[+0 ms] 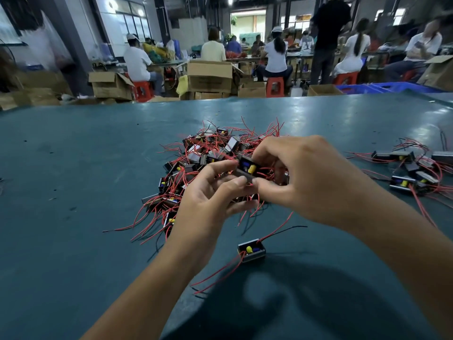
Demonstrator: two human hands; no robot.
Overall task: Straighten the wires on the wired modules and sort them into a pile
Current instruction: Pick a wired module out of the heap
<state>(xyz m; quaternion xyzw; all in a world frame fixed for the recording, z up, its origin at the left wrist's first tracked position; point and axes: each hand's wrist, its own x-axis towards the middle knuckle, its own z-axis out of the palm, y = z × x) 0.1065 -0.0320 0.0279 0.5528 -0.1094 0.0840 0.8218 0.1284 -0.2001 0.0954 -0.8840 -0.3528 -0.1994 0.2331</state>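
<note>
A tangled heap of small black modules with red and black wires (206, 153) lies mid-table. Over its near side both hands hold one black module (247, 166) with a yellow and a blue part inside. My left hand (210, 190) pinches its lower edge with thumb and fingers. My right hand (301, 177) grips it from the right, fingers curled over the top. A single module (252, 249) with long red wires and one black wire lies alone near me. A second group of modules (414, 168) with red wires lies at the right.
The green table (73, 180) stretches wide to the left and toward me. Behind its far edge stand cardboard boxes (209, 77), red stools, blue crates (372, 88) and several seated and standing people at benches.
</note>
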